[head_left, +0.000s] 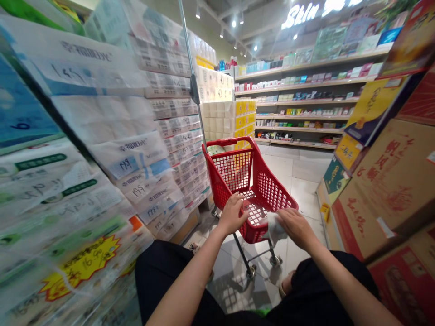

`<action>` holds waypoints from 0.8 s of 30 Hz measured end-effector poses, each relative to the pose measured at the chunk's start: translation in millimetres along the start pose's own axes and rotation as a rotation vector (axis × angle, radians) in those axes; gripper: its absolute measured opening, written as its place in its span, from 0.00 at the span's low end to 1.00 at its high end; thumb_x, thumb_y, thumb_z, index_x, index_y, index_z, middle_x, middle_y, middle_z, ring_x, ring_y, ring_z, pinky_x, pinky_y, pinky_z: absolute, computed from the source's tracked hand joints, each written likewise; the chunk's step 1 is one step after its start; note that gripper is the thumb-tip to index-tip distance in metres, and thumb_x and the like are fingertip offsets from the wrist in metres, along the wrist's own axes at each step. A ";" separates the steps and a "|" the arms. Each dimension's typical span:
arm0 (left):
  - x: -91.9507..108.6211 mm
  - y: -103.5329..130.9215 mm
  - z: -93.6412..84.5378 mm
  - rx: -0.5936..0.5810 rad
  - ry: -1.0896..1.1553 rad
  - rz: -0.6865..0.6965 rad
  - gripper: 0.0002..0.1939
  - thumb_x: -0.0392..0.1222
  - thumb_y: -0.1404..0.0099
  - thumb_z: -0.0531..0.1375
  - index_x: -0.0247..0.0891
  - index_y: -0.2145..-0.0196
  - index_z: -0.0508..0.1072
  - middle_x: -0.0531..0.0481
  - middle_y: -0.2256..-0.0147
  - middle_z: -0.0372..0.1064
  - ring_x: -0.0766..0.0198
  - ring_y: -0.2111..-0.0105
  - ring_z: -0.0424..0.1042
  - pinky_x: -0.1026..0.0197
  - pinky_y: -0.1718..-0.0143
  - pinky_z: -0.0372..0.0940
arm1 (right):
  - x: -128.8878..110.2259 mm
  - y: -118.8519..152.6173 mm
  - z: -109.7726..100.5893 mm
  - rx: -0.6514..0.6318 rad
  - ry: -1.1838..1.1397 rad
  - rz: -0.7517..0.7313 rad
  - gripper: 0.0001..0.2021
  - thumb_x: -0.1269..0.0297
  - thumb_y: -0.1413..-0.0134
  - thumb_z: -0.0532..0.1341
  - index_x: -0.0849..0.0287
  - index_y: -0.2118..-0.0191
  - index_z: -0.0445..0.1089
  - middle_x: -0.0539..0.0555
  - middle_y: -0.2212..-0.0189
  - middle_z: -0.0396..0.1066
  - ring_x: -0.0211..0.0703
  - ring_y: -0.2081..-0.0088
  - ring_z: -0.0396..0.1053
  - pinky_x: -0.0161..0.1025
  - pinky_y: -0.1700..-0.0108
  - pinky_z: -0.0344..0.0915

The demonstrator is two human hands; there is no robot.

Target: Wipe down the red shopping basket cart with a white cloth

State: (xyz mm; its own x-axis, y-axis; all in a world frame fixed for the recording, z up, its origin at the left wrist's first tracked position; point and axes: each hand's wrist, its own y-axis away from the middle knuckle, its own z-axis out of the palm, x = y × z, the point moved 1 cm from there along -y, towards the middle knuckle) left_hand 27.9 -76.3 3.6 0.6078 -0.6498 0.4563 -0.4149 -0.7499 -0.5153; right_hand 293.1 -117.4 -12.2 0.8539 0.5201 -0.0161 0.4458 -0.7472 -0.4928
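A red plastic shopping cart (222, 192) with a perforated basket stands between my knees, its bare basket floor showing. My left hand (233, 215) is curled over the near left rim of the basket, thumb toward the inside. At the near right corner, my right hand (296, 226) presses a crumpled white cloth (274, 226) against the rim, fingers together on it. The cart's push handle (226, 142) is on the far side, away from me.
Tall stacks of wrapped tissue packs (149, 167) line the left, with a thin metal pole (185, 34) before them. Cardboard boxes (390, 181) are piled at the right. Product shelves (306, 82) run across the back, beyond a tiled floor (304, 185).
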 end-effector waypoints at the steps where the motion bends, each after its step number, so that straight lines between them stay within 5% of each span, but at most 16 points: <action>1: 0.2 0.1 0.9 0.001 0.003 0.004 0.05 0.40 0.38 0.56 0.39 0.63 0.67 0.45 0.43 0.61 0.55 0.36 0.50 0.47 0.34 0.49 | 14.4 3.3 -1.6 0.032 0.008 0.020 0.13 0.59 0.32 0.47 0.56 0.59 0.65 0.55 0.62 0.72 0.45 0.56 0.67 0.44 0.49 0.59; 4: 1.5 1.0 2.4 0.004 -0.006 0.012 0.04 0.38 0.38 0.57 0.39 0.64 0.67 0.46 0.43 0.61 0.55 0.35 0.49 0.49 0.34 0.49 | 40.8 9.4 -3.1 0.055 -0.005 0.026 0.13 0.58 0.33 0.47 0.54 0.60 0.65 0.53 0.62 0.72 0.45 0.54 0.67 0.48 0.42 0.55; 7: 1.3 3.6 -0.8 -0.006 -0.025 0.007 0.05 0.38 0.39 0.57 0.39 0.63 0.68 0.47 0.42 0.60 0.55 0.35 0.48 0.48 0.33 0.49 | 38.4 11.3 -0.1 0.068 -0.027 0.050 0.12 0.59 0.33 0.46 0.54 0.61 0.65 0.52 0.63 0.71 0.45 0.55 0.67 0.49 0.40 0.54; 17: -22.0 22.3 -49.0 -0.090 -0.093 -0.003 0.04 0.33 0.42 0.55 0.40 0.71 0.66 0.51 0.40 0.59 0.58 0.35 0.50 0.49 0.34 0.51 | -40.5 11.3 3.0 0.124 -0.042 0.066 0.11 0.62 0.34 0.49 0.56 0.61 0.67 0.53 0.66 0.72 0.45 0.57 0.67 0.46 0.41 0.54; 24: -40.3 22.3 -68.1 -0.072 -0.230 -0.068 0.10 0.44 0.35 0.55 0.40 0.74 0.66 0.49 0.44 0.66 0.57 0.38 0.55 0.47 0.35 0.48 | -90.7 -0.6 5.6 0.110 -0.023 -0.014 0.09 0.63 0.34 0.51 0.57 0.58 0.67 0.52 0.67 0.72 0.43 0.63 0.65 0.43 0.50 0.56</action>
State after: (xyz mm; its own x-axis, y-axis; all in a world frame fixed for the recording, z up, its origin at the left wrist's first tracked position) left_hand -52.0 -75.2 23.1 0.7709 -0.5582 0.3068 -0.4097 -0.8033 -0.4322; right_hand 213.8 -161.8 -15.3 0.8407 0.5407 -0.0279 0.4245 -0.6903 -0.5859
